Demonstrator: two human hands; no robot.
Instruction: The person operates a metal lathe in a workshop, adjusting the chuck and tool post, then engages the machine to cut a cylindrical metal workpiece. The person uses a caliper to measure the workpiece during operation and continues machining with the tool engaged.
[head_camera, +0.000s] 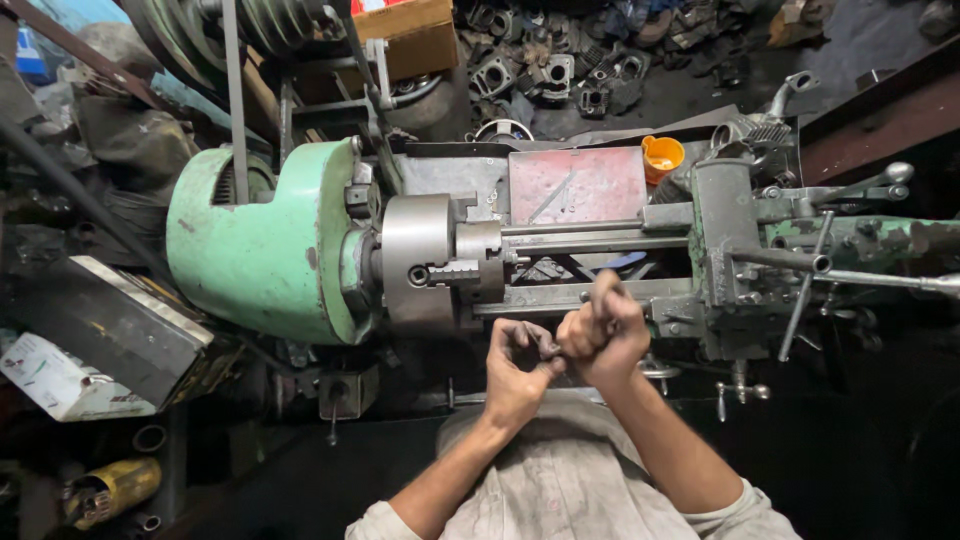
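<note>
Though both hands meet in front of the lathe bed (560, 296), what they pinch is mostly hidden. Left hand (517, 366): fingers curled round a small dark part (549, 349), kind unclear. Right hand (603, 335): closed fist, touching the left; contents not discernible. Chuck (420, 262): just left of both hands, jaws out.

The lathe's headstock (255, 245) wears chipped matt green paint, its chuck (418, 262) dull bare steel, the cup (661, 156) at one o'clock glossy orange plastic.

Head view, steeply down over lathe (300, 250)
</note>
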